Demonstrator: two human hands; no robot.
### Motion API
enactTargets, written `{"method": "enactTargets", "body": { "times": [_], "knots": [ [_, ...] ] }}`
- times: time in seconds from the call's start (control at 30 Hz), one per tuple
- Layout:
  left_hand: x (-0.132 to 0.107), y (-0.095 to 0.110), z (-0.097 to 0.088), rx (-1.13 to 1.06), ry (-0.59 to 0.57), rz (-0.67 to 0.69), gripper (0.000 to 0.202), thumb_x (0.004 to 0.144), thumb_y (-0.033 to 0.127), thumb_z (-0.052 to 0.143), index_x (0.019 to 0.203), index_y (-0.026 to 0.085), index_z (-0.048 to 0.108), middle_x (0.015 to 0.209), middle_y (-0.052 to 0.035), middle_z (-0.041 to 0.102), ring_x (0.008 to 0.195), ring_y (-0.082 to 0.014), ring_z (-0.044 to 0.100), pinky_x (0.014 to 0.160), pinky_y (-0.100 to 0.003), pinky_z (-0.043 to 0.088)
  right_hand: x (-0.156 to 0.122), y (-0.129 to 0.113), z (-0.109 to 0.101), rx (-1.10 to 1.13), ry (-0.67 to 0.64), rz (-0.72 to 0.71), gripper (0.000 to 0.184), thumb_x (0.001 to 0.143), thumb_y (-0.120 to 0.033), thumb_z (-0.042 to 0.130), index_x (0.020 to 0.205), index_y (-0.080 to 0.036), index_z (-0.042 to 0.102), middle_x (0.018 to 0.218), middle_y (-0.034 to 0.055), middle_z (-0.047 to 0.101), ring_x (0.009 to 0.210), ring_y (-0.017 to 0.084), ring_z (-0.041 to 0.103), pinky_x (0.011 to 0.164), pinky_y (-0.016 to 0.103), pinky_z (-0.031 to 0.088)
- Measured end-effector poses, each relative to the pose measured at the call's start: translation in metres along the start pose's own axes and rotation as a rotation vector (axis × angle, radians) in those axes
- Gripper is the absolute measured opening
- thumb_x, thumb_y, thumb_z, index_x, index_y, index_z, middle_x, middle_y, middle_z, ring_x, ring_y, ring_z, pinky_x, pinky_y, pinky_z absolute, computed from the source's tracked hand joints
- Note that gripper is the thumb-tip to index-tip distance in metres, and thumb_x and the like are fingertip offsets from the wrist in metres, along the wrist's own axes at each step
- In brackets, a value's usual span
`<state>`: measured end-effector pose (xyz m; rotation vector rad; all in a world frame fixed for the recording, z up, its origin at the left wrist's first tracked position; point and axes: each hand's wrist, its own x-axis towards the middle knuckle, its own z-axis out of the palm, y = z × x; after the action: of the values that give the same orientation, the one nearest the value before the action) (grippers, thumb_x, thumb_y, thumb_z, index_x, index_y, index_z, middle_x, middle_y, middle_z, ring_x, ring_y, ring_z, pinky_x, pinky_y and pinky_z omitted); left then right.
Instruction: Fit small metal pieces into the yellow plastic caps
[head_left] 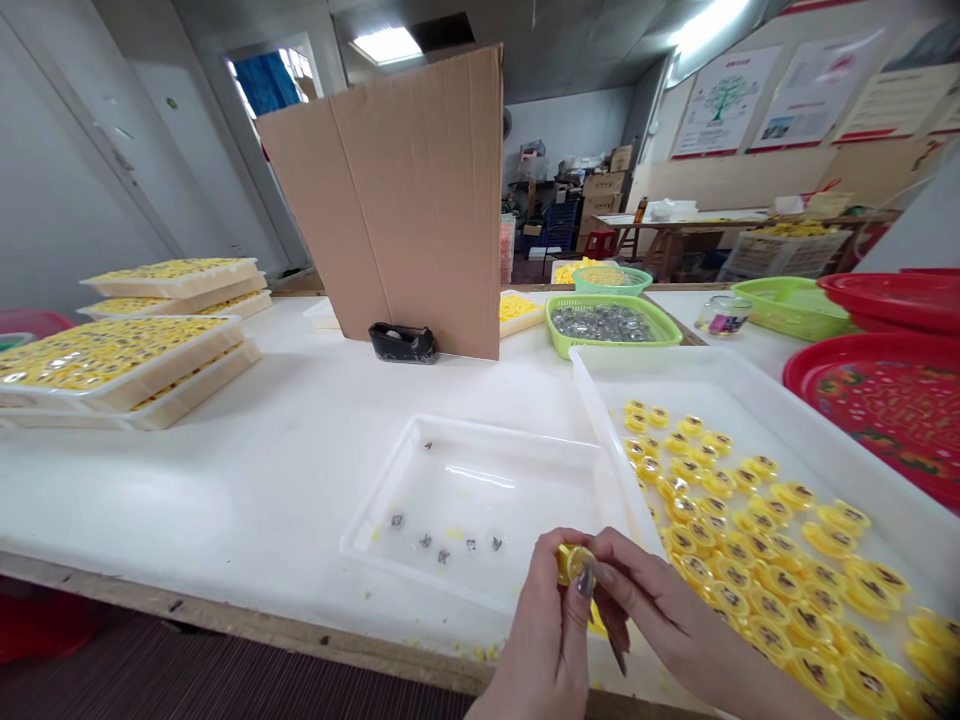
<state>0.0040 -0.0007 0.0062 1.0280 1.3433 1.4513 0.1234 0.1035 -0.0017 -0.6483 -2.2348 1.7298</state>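
Left hand (544,630) and right hand (652,610) fingers pinched together on one small round yellow plastic cap (572,563). Just beyond the fingertips, shallow white plastic tray (375,520) holds approx. six grey bits (so few done, I'd judge). Right of the fingers, big white tray (750,375) w/ many yellow caps (757,545) left; filled trays stacked (112,365) far left.

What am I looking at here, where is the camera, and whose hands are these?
There is no machine: one camera sits on a person's head, looking forward and down at their bare hands. The left hand and right hand together pinch one small round yellow piece over the white table. Below it lies a shallow clear plastic tray with a few small dark bits. To the right, a large white tray holds many similar yellow pieces. Behind stand a folded brown cardboard sheet, a green basket of shiny bits, and stacked trays of yellow pieces on the left.
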Motion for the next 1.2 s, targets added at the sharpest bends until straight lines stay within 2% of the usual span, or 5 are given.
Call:
{"method": "enactTargets", "body": {
  "times": [0.37, 0.67, 0.77, 1.0, 1.2],
  "knots": [
    [-0.009, -0.018, 0.009, -0.06, 0.122, 0.166, 0.045, 0.092, 0.049, 0.038, 0.133, 0.031, 0.043, 0.154, -0.0017, 0.028, 0.135, -0.0227, 0.034, 0.109, -0.034, 0.033, -0.008, -0.014, 0.002, 0.039, 0.024, -0.073, 0.024, 0.096, -0.047, 0.037, 0.093, -0.024, 0.044, 0.078, -0.0012, 0.05, 0.067, 0.011, 0.047, 0.063, 0.024, 0.044],
    [-0.004, -0.042, 0.033, -0.256, -0.029, 0.03, 0.068, 0.092, 0.051, 0.038, 0.145, 0.042, -0.003, 0.156, -0.0059, 0.024, 0.092, -0.016, 0.063, 0.076, -0.029, 0.053, -0.026, 0.01, 0.011, -0.054, 0.229, -0.062, 0.034, 0.093, -0.051, 0.04, 0.078, -0.021, 0.046, 0.071, -0.0025, 0.045, 0.064, 0.01, 0.042, 0.061, 0.023, 0.04],
    [0.002, -0.039, 0.026, -0.072, -0.136, 0.018, 0.073, 0.091, 0.053, 0.036, 0.145, 0.039, -0.012, 0.148, -0.0164, 0.035, 0.062, -0.01, 0.058, 0.066, -0.033, 0.052, -0.037, 0.026, -0.026, 0.012, 0.339, 0.105, 0.044, 0.084, -0.064, 0.047, 0.073, -0.022, 0.041, 0.061, -0.0062, 0.035, 0.051, 0.009, 0.035, 0.046, 0.022, 0.031],
    [0.037, -0.03, -0.039, 0.593, -0.149, -0.073, 0.039, 0.091, 0.039, 0.038, 0.128, 0.028, 0.045, 0.118, -0.0091, 0.056, 0.099, -0.0234, 0.055, 0.092, -0.043, 0.043, -0.091, 0.083, -0.192, -0.753, 0.73, 0.393, 0.054, 0.076, -0.072, 0.043, 0.057, -0.023, 0.034, 0.051, -0.0032, 0.037, 0.051, 0.014, 0.04, 0.05, 0.028, 0.03],
    [0.054, -0.039, -0.04, 0.777, -0.419, -0.083, 0.047, 0.074, 0.016, 0.052, 0.12, 0.027, 0.055, 0.123, -0.0076, 0.05, 0.115, -0.0259, 0.048, 0.1, -0.042, 0.037, -0.079, 0.11, -0.217, -1.264, 0.542, 0.607, 0.048, 0.091, -0.05, 0.027, 0.074, -0.017, 0.058, 0.088, 0.0145, 0.062, 0.087, 0.028, 0.061, 0.071, 0.036, 0.043]
  ]
}}
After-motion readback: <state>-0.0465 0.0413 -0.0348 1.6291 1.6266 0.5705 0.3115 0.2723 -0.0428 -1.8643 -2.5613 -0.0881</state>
